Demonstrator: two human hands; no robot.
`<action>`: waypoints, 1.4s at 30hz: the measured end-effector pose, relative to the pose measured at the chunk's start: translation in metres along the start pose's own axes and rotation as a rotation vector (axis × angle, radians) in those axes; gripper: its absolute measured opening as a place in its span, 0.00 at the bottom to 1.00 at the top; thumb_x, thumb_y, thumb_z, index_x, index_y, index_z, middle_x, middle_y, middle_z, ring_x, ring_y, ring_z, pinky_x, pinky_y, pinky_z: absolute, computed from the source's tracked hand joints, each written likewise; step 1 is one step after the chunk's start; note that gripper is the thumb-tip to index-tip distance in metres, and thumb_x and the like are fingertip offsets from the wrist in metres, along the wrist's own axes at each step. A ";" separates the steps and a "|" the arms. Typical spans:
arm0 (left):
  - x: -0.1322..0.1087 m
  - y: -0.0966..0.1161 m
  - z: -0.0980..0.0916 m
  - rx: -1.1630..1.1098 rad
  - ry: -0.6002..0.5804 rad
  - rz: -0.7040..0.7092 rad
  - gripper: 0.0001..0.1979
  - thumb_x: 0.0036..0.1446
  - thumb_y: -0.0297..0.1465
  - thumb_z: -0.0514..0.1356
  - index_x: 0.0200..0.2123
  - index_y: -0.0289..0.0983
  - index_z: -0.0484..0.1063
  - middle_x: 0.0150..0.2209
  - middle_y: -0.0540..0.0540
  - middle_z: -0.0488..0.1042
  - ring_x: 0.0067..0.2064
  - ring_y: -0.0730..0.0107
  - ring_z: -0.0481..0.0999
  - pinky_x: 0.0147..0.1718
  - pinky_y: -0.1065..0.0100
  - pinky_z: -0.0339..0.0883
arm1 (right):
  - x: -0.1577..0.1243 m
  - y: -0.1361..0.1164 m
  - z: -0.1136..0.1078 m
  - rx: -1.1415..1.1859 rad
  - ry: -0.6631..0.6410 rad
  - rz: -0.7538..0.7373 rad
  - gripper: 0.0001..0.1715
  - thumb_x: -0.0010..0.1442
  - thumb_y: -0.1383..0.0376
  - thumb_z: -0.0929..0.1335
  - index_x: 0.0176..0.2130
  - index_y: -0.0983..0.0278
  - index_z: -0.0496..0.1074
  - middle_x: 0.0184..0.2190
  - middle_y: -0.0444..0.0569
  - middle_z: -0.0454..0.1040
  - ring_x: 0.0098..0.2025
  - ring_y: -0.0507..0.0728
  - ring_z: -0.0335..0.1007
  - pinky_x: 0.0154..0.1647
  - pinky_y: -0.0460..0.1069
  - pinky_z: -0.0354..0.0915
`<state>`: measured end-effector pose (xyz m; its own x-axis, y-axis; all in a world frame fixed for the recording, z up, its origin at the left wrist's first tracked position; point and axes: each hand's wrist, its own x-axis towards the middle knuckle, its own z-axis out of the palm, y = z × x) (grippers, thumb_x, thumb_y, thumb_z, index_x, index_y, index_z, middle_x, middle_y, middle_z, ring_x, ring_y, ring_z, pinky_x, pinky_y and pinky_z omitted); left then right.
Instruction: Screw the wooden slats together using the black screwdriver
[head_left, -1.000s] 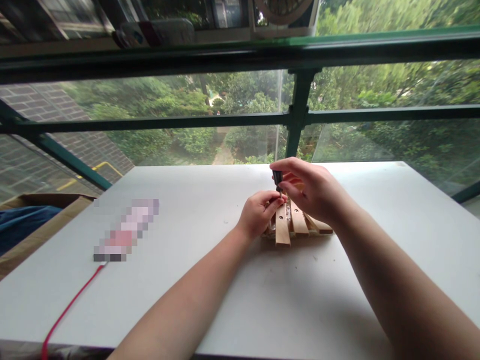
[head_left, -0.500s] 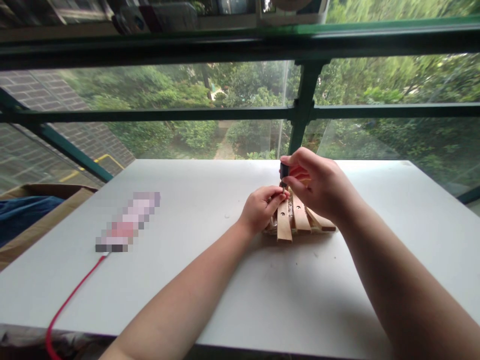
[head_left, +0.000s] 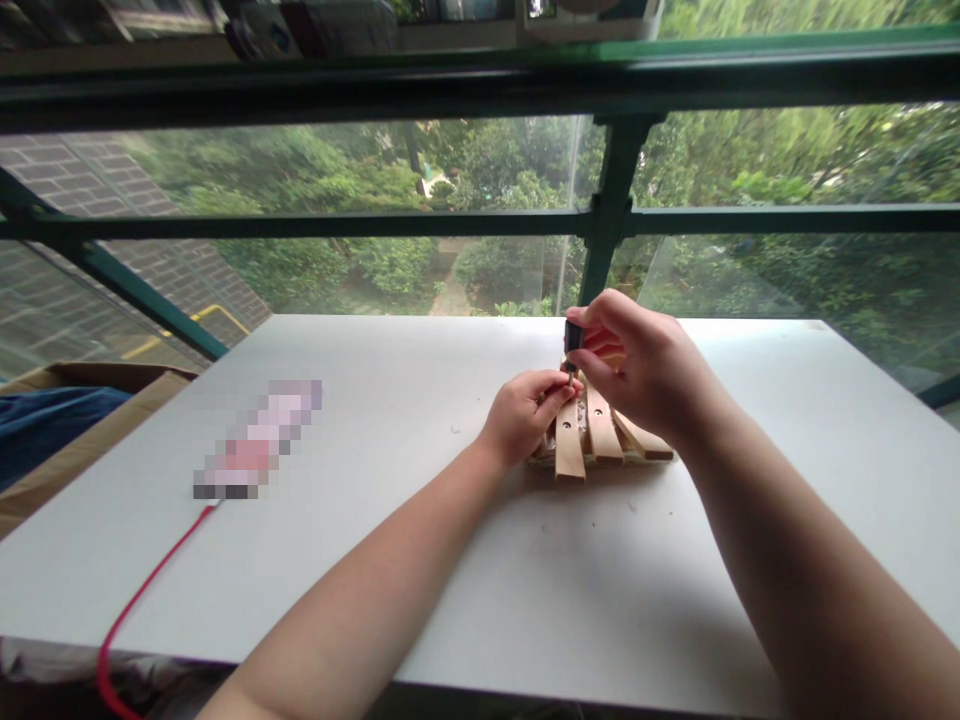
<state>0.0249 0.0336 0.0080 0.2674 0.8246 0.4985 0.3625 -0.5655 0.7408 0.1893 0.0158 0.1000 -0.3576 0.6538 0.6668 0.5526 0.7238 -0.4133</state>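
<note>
A small stack of light wooden slats (head_left: 586,440) with drilled holes lies fanned out near the middle of the white table (head_left: 420,420). My right hand (head_left: 637,370) is closed round a small dark-handled screwdriver (head_left: 572,345) held upright, its tip pointing down at the slats. My left hand (head_left: 525,420) sits just left of the slats, its thumb and fingers pinched together right under the tool's tip; what they pinch is too small to make out.
A blurred pink-and-white object (head_left: 259,440) lies on the table's left part, with a red cable (head_left: 142,600) running from it off the near edge. A cardboard box (head_left: 67,410) with blue cloth stands left of the table. Green-framed glass panes (head_left: 607,220) rise behind the far edge.
The view has shifted slightly, so hands and slats sit a little higher and further right in the picture. Both hands keep the same grip at the slats.
</note>
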 end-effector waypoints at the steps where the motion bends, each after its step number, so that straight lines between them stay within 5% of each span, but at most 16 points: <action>1: 0.000 0.000 0.000 -0.001 -0.001 0.000 0.10 0.62 0.34 0.58 0.39 0.39 0.78 0.39 0.48 0.80 0.41 0.68 0.77 0.46 0.68 0.68 | 0.000 0.000 0.000 -0.005 -0.001 0.000 0.16 0.53 0.74 0.69 0.38 0.59 0.62 0.44 0.48 0.77 0.34 0.57 0.77 0.35 0.54 0.75; 36: -0.001 0.003 0.000 -0.006 -0.033 0.007 0.12 0.65 0.34 0.53 0.41 0.38 0.75 0.40 0.47 0.79 0.42 0.68 0.77 0.44 0.69 0.69 | -0.001 -0.001 0.002 -0.050 0.036 0.006 0.16 0.53 0.72 0.69 0.40 0.59 0.63 0.45 0.52 0.76 0.36 0.58 0.78 0.35 0.53 0.76; 42: -0.003 0.002 -0.001 -0.023 -0.017 -0.039 0.12 0.61 0.40 0.58 0.42 0.38 0.73 0.36 0.49 0.78 0.33 0.73 0.74 0.36 0.71 0.68 | -0.001 0.000 0.003 -0.050 0.040 0.002 0.17 0.52 0.72 0.70 0.40 0.60 0.63 0.44 0.52 0.76 0.34 0.58 0.78 0.34 0.53 0.76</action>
<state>0.0243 0.0301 0.0081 0.2689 0.8454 0.4616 0.3526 -0.5324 0.7696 0.1872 0.0157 0.0979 -0.3265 0.6449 0.6910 0.5902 0.7101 -0.3839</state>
